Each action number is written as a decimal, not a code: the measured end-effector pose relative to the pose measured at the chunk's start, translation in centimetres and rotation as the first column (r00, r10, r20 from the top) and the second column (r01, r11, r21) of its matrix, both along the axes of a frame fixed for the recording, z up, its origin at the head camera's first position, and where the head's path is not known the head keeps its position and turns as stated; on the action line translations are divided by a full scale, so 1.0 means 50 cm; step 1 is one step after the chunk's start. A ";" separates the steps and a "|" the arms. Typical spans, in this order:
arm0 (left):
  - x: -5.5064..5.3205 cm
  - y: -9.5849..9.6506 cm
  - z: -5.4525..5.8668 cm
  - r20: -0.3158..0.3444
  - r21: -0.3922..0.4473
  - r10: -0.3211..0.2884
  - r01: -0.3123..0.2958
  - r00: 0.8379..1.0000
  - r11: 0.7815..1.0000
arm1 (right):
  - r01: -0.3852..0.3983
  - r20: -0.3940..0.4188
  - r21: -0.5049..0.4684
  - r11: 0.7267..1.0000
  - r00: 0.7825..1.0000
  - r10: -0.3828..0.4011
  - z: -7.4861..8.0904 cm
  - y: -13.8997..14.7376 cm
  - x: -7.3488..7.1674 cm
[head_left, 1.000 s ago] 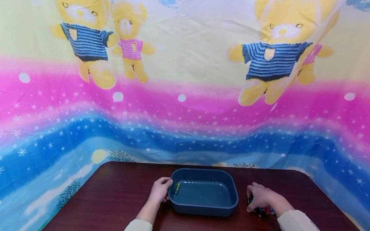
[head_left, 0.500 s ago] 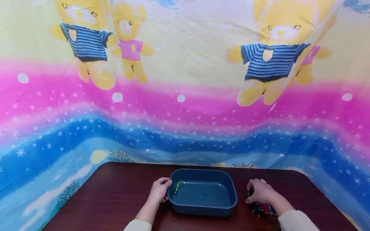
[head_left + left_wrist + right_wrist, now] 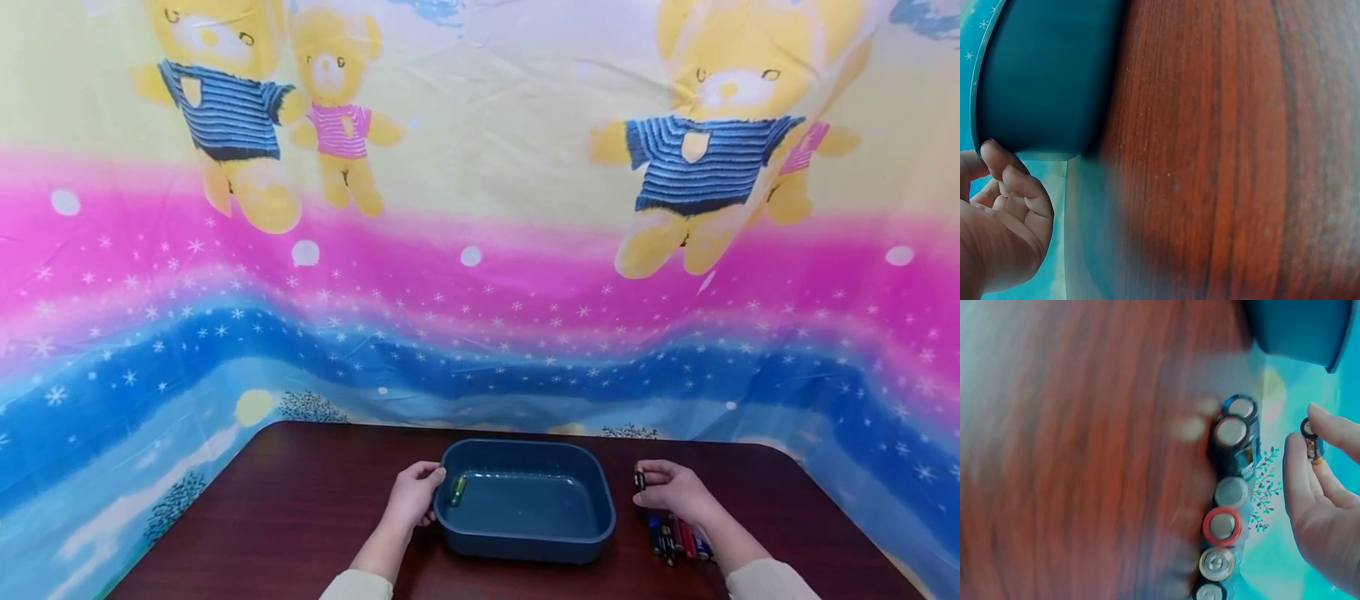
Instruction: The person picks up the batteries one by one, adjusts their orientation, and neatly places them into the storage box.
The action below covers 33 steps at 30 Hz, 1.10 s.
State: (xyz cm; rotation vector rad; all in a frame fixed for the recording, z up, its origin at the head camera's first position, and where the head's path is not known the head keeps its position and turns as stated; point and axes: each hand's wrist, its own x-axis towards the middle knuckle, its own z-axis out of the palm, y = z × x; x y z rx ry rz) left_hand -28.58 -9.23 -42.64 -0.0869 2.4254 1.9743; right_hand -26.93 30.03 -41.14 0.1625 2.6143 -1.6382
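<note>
A dark blue rectangular bin stands on the table, with a green battery lying inside at its left end. My left hand pinches the bin's left rim between thumb and fingers, as the left wrist view also shows. To the right of the bin, my right hand holds a black battery between thumb and fingertips, raised off the table. Below that hand lies a row of several batteries in black, blue and red. Their flat ends face the right wrist camera.
The dark red-brown wooden table has rounded far corners. A printed curtain with bears and snowflakes hangs right behind and around it.
My right hand has come up from the row of batteries with a black battery and shifted slightly left and away, uncovering the row. The left hand stays on the bin.
</note>
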 end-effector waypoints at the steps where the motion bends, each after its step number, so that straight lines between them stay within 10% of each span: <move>1: 0.000 0.000 0.000 0.001 0.001 0.000 0.000 1.000 1.000 | -0.004 0.003 -0.035 0.999 1.000 0.004 0.001 -0.001 0.001; 16: -0.003 0.001 -0.004 0.004 0.002 0.009 -0.009 1.000 1.000 | -0.174 -0.080 -0.414 0.893 0.985 0.155 0.030 -0.002 -0.009; 33: -0.003 0.001 -0.004 0.003 -0.008 0.012 -0.012 1.000 1.000 | -0.161 -0.059 -0.350 0.923 0.987 0.150 0.055 -0.017 -0.008</move>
